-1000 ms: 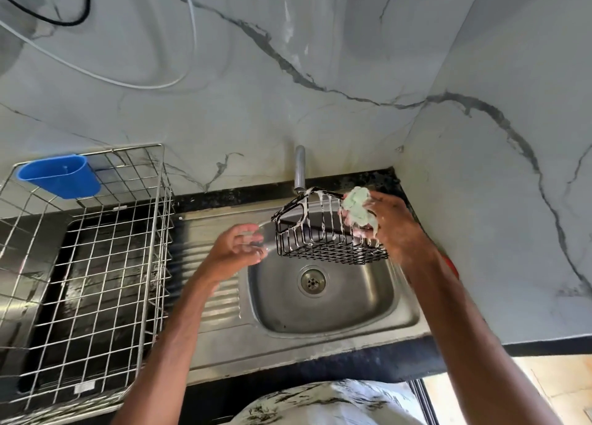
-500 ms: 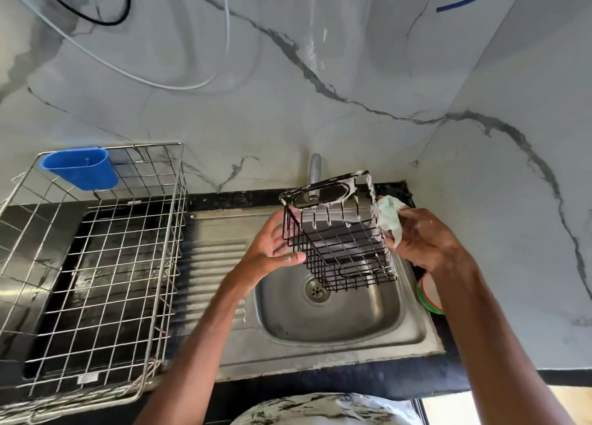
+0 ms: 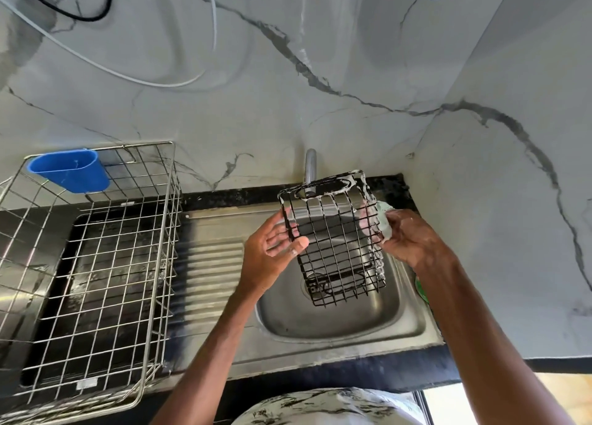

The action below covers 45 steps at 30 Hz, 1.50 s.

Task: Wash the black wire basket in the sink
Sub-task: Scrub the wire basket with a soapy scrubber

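Head cam: left grip (image 3: 273, 251) pinches soapy black wire basket (image 3: 338, 242), right grip (image 3: 413, 242) clutches pale green sponge (image 3: 384, 223); suds could let basket slip.

I looked at white marble-patterned walls: the back wall (image 3: 288, 24) and the right side wall (image 3: 528, 56) met in a corner, grey veins running across both. A black cable (image 3: 83, 18) and a white cable (image 3: 173, 86) looped over the back wall. Below ran the black desk (image 3: 368, 373), with sunlit tan floor (image 3: 573, 383) beyond it.

The soap-flecked black wire basket (image 3: 336, 242) hangs tilted over the steel sink (image 3: 320, 323).
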Available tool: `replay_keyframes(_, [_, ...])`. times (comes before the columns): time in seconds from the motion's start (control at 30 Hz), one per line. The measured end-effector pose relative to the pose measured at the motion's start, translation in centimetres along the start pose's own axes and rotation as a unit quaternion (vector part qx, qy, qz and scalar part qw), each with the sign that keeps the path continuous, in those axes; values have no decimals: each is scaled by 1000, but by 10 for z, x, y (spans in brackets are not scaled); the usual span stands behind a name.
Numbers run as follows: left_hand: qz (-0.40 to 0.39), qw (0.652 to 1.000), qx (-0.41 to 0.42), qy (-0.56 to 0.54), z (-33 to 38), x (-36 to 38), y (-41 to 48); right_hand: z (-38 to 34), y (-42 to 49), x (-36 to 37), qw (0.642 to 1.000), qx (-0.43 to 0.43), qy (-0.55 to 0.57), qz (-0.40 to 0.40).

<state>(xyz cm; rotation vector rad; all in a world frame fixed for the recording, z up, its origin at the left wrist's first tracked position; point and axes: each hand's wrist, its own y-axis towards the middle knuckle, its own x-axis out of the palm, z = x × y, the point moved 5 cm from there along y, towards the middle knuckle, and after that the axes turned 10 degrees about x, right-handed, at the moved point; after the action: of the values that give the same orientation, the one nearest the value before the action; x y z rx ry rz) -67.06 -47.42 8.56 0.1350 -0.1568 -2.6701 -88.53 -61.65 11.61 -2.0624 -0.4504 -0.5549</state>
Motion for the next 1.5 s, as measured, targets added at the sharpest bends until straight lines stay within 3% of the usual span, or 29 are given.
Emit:
replay_keyframes(0.17, [16,996,20,85,7,-3,5,3,9,-10,995,-27,-66,71])
replay_keyframes(0.33, [5,993,7,120,9,-8,9,1,8,-14,994,-12,-44,95])
replay_keyframes(0.47, [24,991,-40,127,8,-9,8,-11,-1,-3,972,-65,-204,97])
replay_keyframes(0.53, [37,990,-79,112,4,-9,5,-19,-11,0,918,-142,-325,180])
replay_keyframes(0.63, [53,986,-124,98,-2,-7,-1,-28,-25,8,750,-321,-487,313])
replay_keyframes(0.67, [56,985,-135,92,-1,-6,-3,-24,-28,13,721,-365,-494,320])
replay_keyframes(0.87, [61,980,-155,104,6,3,-9,-4,-19,39,649,-521,-478,281])
replay_keyframes(1.03, [71,977,-147,136,11,6,-8,25,-14,67,571,-554,-530,293])
replay_keyframes(1.13, [85,972,-177,131,9,2,-7,54,-13,80,570,-556,-561,226])
replay_keyframes(1.33, [85,970,-207,100,6,-7,-6,72,-19,99,581,-545,-605,4])
replay_keyframes(1.4, [80,968,-212,110,8,-10,-7,61,-17,99,559,-546,-624,-5])
replay_keyframes(1.47, [69,968,-208,125,10,-11,-6,41,-15,88,528,-568,-630,41])
replay_keyframes(1.5, [65,968,-203,132,12,-11,-5,28,-13,79,529,-573,-621,80])
